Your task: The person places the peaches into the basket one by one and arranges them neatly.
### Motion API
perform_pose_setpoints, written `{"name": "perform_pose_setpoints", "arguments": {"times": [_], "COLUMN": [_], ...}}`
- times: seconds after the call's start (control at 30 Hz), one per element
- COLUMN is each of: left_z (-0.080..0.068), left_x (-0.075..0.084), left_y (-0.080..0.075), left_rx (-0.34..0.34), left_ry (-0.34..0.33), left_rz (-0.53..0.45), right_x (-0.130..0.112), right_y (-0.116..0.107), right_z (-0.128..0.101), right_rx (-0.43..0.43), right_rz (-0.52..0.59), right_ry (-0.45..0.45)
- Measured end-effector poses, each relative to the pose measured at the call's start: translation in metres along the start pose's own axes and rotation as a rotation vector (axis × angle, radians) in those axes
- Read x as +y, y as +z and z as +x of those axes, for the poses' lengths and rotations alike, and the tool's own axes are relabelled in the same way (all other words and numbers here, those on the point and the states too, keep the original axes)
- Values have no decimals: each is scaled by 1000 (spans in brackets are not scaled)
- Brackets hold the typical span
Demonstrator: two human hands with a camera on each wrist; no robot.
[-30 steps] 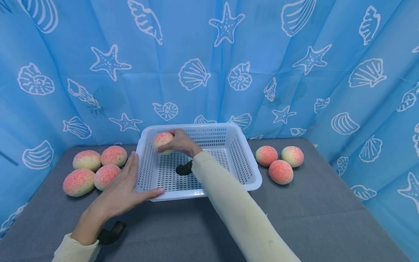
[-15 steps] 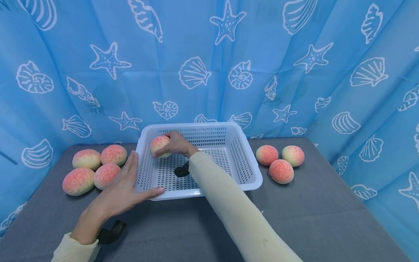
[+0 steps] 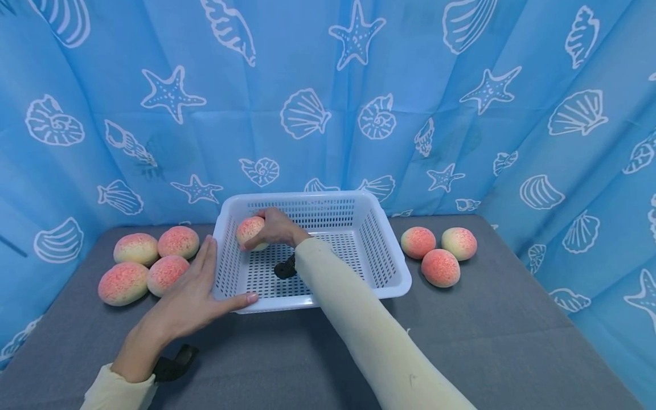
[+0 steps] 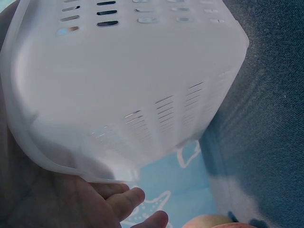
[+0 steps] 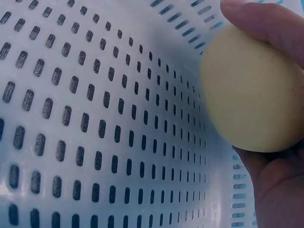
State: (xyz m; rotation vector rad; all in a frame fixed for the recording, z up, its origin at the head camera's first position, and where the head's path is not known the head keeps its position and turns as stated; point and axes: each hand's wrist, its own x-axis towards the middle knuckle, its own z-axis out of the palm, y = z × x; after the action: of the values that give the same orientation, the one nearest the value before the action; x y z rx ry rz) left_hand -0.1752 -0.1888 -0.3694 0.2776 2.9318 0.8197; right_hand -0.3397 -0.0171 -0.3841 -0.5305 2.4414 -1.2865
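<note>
A white slotted plastic basket [image 3: 379, 245] stands at the middle of a grey table. My right hand [image 3: 274, 228] reaches into its far left corner and grips a pink-and-yellow peach [image 3: 249, 230], low near the basket floor; in the right wrist view the peach [image 5: 251, 90] sits between thumb and palm beside the basket wall [image 5: 95, 118]. My left hand [image 3: 197, 296] lies flat with straight fingers against the basket's front left corner, thumb along the front rim. The left wrist view shows the palm [image 4: 57, 199] against the basket's outer wall [image 4: 133, 76].
Several peaches [image 3: 148, 262] lie in a cluster on the table to the left of the basket, and three peaches [image 3: 439, 250] lie to its right. A blue curtain with shell and starfish prints [image 3: 328, 102] closes off the back and sides.
My right hand has lowered the peach from rim height down into the basket's far left corner. The left hand has stayed against the basket.
</note>
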Motion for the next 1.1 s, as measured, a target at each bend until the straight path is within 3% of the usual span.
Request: {"name": "perform_pose_setpoints", "arguments": {"times": [0.7, 1.1], "left_z": [0, 0], "left_x": [-2, 0], "left_y": [0, 0], "left_rx": [9, 14], "left_ry": [14, 15], "left_rz": [-12, -5], "right_x": [-3, 2], "right_y": [-2, -14], "right_z": [-3, -5], "right_rx": [-32, -74], "right_rz": [-5, -30], "right_ry": [3, 18]}}
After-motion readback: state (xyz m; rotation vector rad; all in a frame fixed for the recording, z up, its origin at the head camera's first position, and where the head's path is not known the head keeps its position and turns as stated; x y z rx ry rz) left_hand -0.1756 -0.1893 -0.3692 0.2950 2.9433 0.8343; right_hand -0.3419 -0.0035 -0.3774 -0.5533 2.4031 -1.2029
